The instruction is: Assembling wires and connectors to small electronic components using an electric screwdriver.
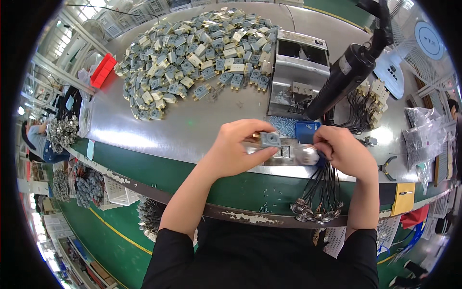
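Left hand [238, 147] pinched shut on grey switch block [270, 139] over metal fixture [284, 154] for seating; right hand [344, 151] closed on round metal disc [309, 154] just beside fixture.

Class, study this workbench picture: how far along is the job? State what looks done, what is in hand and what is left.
Done: a cluster of wired parts lies beyond the black power tool. In hand: the left hand holds a grey block at the metal fixture; the right hand grips a bundle of black leads. Left: a large heap of grey and cream blocks.
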Tool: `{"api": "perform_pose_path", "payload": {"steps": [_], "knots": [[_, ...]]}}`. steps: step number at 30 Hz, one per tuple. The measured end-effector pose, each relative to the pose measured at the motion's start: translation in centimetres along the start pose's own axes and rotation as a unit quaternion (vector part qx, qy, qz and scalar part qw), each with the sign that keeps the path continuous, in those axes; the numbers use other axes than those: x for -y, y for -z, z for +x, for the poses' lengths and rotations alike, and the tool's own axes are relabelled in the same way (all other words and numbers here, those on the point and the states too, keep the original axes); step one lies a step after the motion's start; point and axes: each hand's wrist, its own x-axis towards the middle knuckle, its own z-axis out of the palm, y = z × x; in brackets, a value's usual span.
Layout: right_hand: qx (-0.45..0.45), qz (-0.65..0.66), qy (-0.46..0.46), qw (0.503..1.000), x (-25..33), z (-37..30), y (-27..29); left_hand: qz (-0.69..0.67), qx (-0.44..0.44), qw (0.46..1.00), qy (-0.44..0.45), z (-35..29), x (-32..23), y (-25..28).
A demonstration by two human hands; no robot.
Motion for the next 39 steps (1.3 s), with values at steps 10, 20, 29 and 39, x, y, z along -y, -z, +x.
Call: {"api": "perform_pose_path", "payload": {"steps": [10,20,29,39], "knots": [[-0.048,-0.011,0.066,0.997,1.4,-0.7,1.1,0.145,-0.012,0.979,-0.145,0.0,3.7,-3.9],[-0.046,-0.027,0.068,0.996,1.7,-0.8,0.7,0.064,-0.005,0.989,-0.132,-0.4,4.8,-3.9],[-0.092,-0.059,0.149,0.983,3.0,-1.4,0.6,0.161,-0.120,0.975,0.097,1.1,5.6,-3.1],[-0.019,0.051,0.176,0.983,3.0,-1.5,0.3,0.090,-0.047,0.994,0.052,0.8,5.4,-2.6]]}}
